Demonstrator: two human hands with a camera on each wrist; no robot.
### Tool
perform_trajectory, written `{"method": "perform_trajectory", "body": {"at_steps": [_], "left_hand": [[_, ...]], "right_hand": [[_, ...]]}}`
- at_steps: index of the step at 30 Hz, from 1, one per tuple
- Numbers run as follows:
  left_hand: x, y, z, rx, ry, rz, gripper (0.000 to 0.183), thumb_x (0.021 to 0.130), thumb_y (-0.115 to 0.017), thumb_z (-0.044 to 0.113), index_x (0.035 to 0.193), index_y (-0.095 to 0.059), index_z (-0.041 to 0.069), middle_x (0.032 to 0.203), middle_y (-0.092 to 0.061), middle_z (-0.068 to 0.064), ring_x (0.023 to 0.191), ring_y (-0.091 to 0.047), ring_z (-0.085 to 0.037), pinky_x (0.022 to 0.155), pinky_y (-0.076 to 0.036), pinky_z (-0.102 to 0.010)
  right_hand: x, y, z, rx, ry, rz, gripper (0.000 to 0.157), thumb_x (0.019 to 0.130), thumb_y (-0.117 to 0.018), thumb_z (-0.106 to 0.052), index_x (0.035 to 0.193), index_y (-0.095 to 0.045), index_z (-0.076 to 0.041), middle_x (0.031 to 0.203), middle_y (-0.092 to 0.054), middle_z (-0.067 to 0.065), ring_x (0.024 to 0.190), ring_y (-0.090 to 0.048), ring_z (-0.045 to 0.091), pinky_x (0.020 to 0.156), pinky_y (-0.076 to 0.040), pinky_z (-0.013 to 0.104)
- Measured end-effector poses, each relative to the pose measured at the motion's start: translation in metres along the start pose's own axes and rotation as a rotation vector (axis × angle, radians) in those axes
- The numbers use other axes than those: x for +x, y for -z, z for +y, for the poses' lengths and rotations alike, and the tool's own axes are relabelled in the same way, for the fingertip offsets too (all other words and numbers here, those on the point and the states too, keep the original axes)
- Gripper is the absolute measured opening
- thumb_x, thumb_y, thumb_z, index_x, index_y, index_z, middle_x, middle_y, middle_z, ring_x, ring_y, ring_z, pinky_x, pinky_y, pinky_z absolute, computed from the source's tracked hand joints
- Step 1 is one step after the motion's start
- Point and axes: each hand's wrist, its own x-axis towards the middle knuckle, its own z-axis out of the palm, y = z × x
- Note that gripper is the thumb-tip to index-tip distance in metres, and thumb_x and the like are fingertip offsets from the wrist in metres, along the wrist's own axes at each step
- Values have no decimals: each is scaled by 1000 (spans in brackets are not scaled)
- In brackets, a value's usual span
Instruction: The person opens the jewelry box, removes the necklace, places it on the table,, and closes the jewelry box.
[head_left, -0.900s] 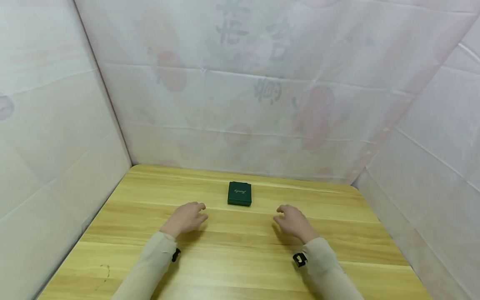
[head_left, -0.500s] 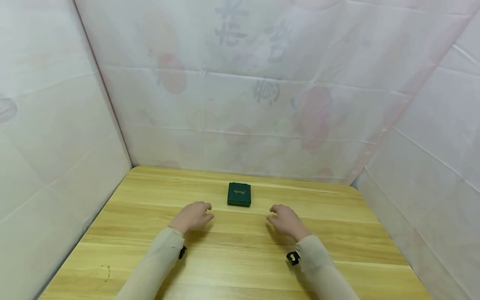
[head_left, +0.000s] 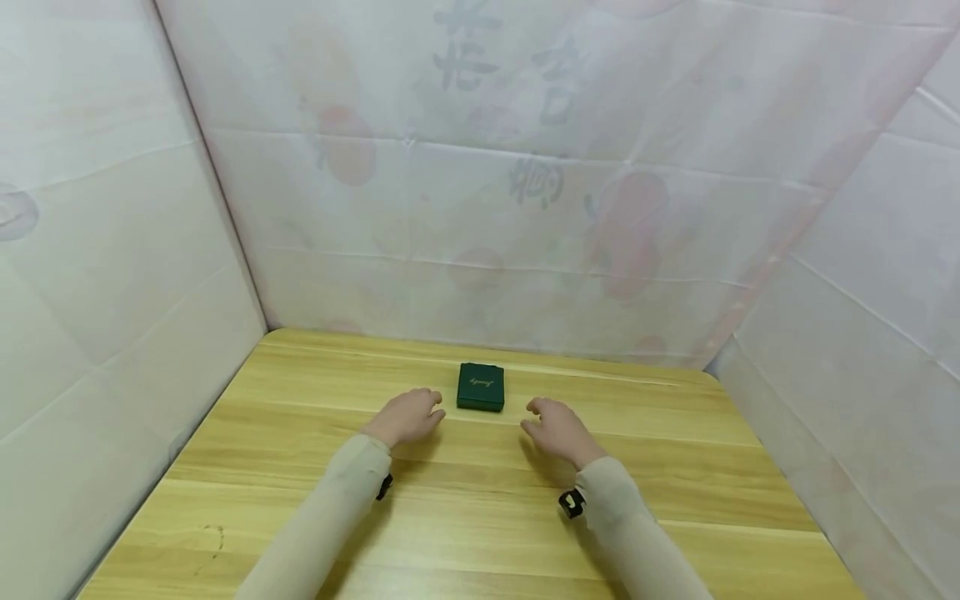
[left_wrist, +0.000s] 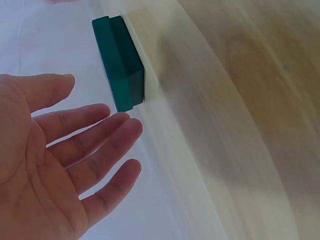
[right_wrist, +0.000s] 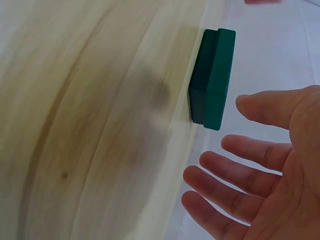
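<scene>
A small dark green box with gold lettering on its lid lies closed on the wooden table, towards the back. My left hand hovers to its left and a little nearer to me, holding nothing. On the other side, my right hand is held above the table, also free of anything. In the left wrist view the fingers are spread and gently bent, apart from the box. The right wrist view has the relaxed fingers pointing towards the box, with a gap between.
The wooden table ends at a pale printed cloth wall behind the box. White cloth side walls enclose left and right. A black wrist strap piece hangs under the right sleeve.
Both hands have moved inwards and slightly forward, closer to the green box. The box stays where it was on the table.
</scene>
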Motion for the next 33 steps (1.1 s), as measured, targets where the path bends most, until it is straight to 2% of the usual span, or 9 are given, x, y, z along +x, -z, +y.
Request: {"method": "perform_trajectory", "body": {"at_steps": [3, 6, 15, 24, 28, 33], "left_hand": [[5, 3, 7, -16, 53, -46, 40, 101, -46, 20, 131, -50, -5, 131, -52, -21, 122, -47, -35, 100, -37, -45], [11, -1, 8, -5, 67, -66, 46, 101, -45, 22, 139, -42, -5, 140, -43, -21, 130, -39, -34, 104, -33, -44], [30, -7, 14, -18, 46, -59, 52, 103, -42, 23, 143, -31, -8, 144, -34, -23, 130, -37, -34, 104, -34, -43], [46, -16, 16, -69, 91, -33, 52, 103, -39, 21, 145, -26, -7, 149, -22, -24, 132, -35, -36, 103, -34, -44], [52, -22, 16, -91, 98, -17, 53, 103, -39, 20, 145, -23, -8, 151, -17, -26, 133, -33, -38, 103, -34, -44], [57, -30, 13, -117, 112, -15, 54, 104, -37, 20, 146, -20, -8, 152, -13, -26, 134, -31, -36, 104, -33, -43]], "right_hand": [[4, -3, -2, -4, 8, 7, 37, 93, -60, -22, 121, -58, 2, 118, -60, 16, 103, -59, 31, 85, -48, 46], [7, -4, -5, 1, 11, 8, 37, 94, -59, -22, 123, -57, 1, 122, -57, 18, 105, -58, 32, 87, -46, 47], [19, -7, -15, 15, 30, 12, 40, 96, -54, -23, 128, -54, 2, 128, -53, 20, 114, -53, 35, 94, -41, 49], [40, -14, -21, -1, 51, 11, 46, 98, -52, -28, 131, -50, 3, 137, -43, 21, 119, -49, 35, 98, -39, 48], [46, -15, -24, 12, 54, 9, 46, 99, -50, -26, 135, -46, 4, 145, -34, 22, 124, -45, 36, 100, -37, 48], [51, -17, -26, 30, 60, 7, 49, 100, -49, -23, 139, -40, 6, 147, -29, 24, 128, -40, 36, 102, -35, 49]]}}
